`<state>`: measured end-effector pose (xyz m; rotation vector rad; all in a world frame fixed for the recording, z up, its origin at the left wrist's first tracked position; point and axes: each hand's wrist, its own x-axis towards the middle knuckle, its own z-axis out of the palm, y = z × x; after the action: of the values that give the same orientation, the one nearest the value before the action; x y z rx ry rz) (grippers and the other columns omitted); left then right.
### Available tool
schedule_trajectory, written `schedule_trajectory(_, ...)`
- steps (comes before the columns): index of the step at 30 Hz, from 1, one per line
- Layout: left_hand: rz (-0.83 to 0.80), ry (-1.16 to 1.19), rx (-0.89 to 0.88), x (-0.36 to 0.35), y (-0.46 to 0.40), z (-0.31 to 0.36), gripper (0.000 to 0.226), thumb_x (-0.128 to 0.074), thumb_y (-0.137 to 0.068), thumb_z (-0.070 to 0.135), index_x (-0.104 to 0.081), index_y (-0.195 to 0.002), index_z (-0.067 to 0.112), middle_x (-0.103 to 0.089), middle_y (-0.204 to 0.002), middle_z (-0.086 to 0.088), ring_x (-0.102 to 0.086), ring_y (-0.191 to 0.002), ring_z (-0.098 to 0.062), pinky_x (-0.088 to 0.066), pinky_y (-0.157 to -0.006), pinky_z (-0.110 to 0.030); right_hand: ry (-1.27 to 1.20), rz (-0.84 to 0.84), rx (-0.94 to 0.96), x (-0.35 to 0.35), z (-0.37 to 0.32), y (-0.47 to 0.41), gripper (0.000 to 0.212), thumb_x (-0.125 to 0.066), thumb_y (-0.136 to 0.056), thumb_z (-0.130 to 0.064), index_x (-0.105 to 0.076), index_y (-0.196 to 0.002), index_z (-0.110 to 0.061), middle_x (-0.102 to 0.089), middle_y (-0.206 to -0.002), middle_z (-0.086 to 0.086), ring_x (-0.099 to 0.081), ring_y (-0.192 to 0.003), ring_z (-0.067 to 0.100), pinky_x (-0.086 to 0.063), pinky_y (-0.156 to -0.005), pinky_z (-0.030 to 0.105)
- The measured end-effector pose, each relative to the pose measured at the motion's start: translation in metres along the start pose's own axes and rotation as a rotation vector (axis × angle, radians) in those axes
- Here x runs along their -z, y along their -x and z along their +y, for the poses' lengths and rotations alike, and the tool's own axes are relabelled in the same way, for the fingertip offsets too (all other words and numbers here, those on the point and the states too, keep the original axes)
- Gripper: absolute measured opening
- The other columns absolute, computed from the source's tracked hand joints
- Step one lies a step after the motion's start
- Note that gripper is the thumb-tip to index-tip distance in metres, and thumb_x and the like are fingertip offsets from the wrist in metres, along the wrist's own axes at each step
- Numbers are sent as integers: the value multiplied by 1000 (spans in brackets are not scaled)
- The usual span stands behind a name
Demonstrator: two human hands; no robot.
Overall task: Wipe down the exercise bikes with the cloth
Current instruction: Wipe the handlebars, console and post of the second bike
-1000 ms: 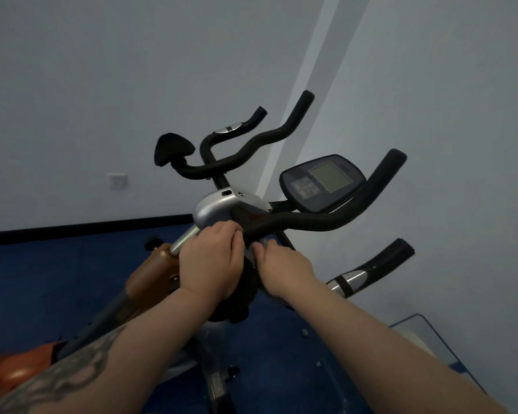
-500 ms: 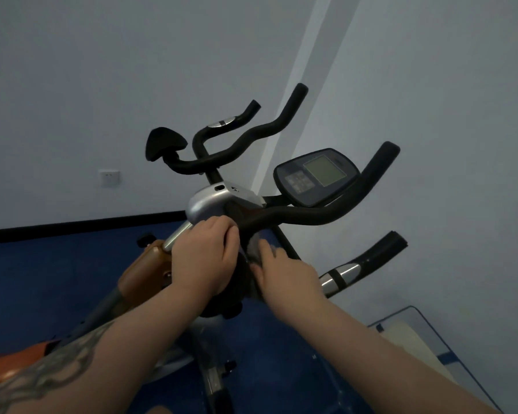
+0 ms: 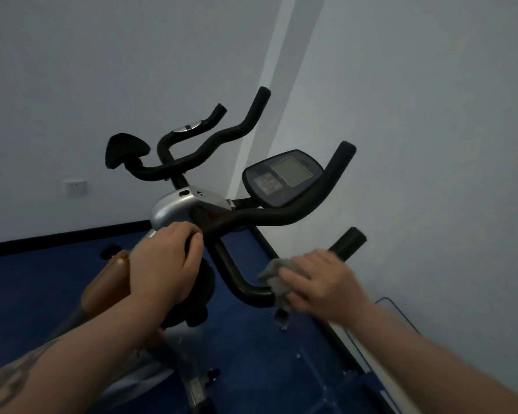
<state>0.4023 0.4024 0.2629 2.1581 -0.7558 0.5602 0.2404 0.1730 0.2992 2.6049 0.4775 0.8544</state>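
Wiping the lower right handlebar is where we judge ourselves to be: our right hand (image 3: 320, 282) has its fingers curled round a crumpled grey cloth (image 3: 277, 273), pressing it against the black foam-covered bar (image 3: 237, 273) that curves down and out from the stem of the nearer exercise bike. Our left hand (image 3: 165, 264) rests on top of the stem just below the rounded silver plastic housing (image 3: 174, 209), fingers bent over a dark part there and gripping it, seemingly to steady the frame.

How much is already clean we cannot tell; nothing on the surfaces shows a wiped patch from an unwiped one in this dim light. What seems left on this bike, as we judge it, is the outer end of the lower bar (image 3: 349, 239) beyond our hand, the long upper black handlebar (image 3: 311, 201), the dark oval console with its pale square screen (image 3: 283, 176), the silver housing, and the brown-orange body panel (image 3: 108, 282) lower down. A second black handlebar set (image 3: 210, 144) with a padded rest stands behind, near the grey wall, so more bars wait. Most of the job looks still ahead of us.
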Motion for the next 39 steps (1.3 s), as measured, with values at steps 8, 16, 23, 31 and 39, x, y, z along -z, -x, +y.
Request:
schedule_trajectory(8,-8,16,10,0,0,1,30,-35,-92,37,-62,-88,24,-61,-77,9,-54,-66,-12,-36,-57,-28,86,91,-438,-4,0,-4,26,-46,-88,-22,-66,-75,-12,-61,-74,4,-57,-70,27,-43,-93,43)
schedule_trajectory(16,-10,29,3,1,0,0,30,-33,-92,39,-61,-90,26,-59,-78,11,-49,-66,-6,-30,-54,-24,200,-148,-16,34,59,-7,27,-47,-91,-23,-70,-82,-10,-64,-76,7,-56,-65,27,-49,-72,38)
schedule_trajectory(23,-11,19,18,0,-1,1,32,-34,-92,40,-62,-90,26,-61,-80,12,-54,-68,-8,-40,-56,-27,-18,-210,-355,2,-56,-35,27,-44,-91,-31,-58,-72,-18,-56,-65,0,-53,-57,23,-44,-61,35)
schedule_trajectory(31,-18,15,21,2,0,3,30,-36,-92,37,-62,-86,24,-61,-78,10,-52,-65,-6,-28,-53,-15,-115,-561,-301,20,-53,-40,40,-30,-96,-57,-54,-107,-26,-61,-93,-6,-59,-80,17,-38,-71,34)
schedule_trajectory(39,-10,25,11,3,0,2,32,-35,-92,38,-62,-86,23,-59,-76,10,-47,-63,-3,-23,-53,-11,-248,-784,-520,-13,-72,-80,41,-27,-101,-52,-40,-117,-16,-62,-109,7,-62,-92,29,-35,-67,35)
